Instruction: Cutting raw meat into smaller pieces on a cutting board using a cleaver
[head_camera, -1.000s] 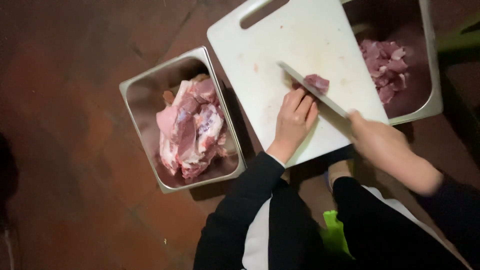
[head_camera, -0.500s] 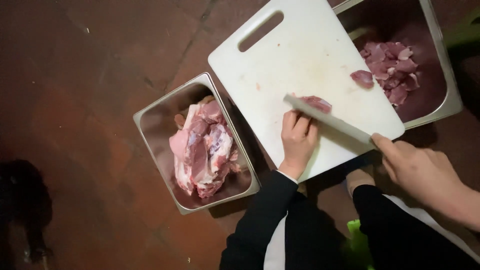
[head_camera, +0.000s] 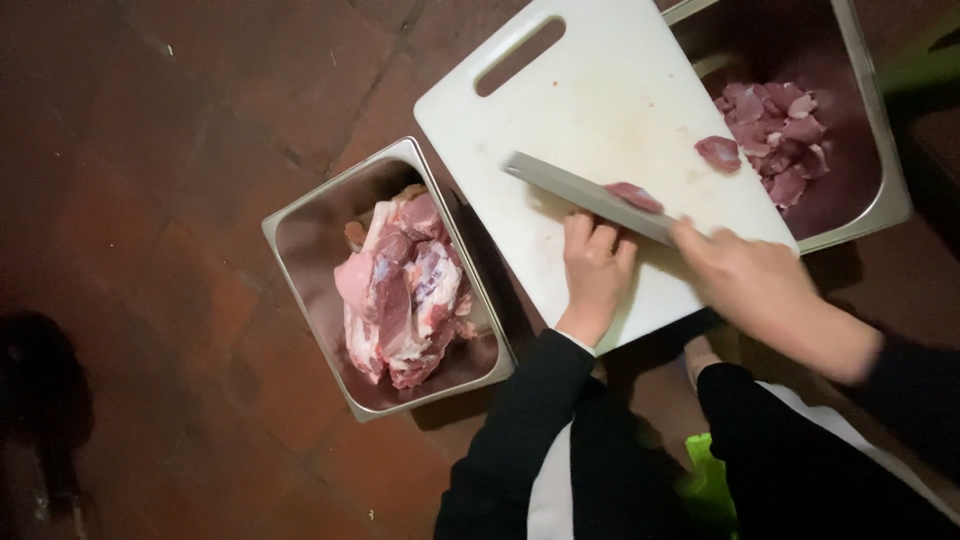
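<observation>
A white cutting board (head_camera: 610, 100) lies on the floor between two steel trays. My right hand (head_camera: 755, 285) grips a long knife (head_camera: 575, 187) whose blade lies across the board. A small piece of raw meat (head_camera: 634, 195) sits by the blade. My left hand (head_camera: 596, 270) rests on the board just below that piece, fingertips against it. Another cut piece (head_camera: 719, 151) lies near the board's right edge.
The steel tray (head_camera: 300, 215) on the left holds large slabs of raw meat (head_camera: 400, 295). A second steel tray (head_camera: 880, 150) on the right holds several small cut meat pieces (head_camera: 775, 140). Dark reddish tiled floor (head_camera: 150, 150) surrounds everything. My knees are at the bottom.
The knife has swung left across the board, its blade now lying flatter. One cut piece stays near the right edge. The view has shifted, so the trays and board sit further right.
</observation>
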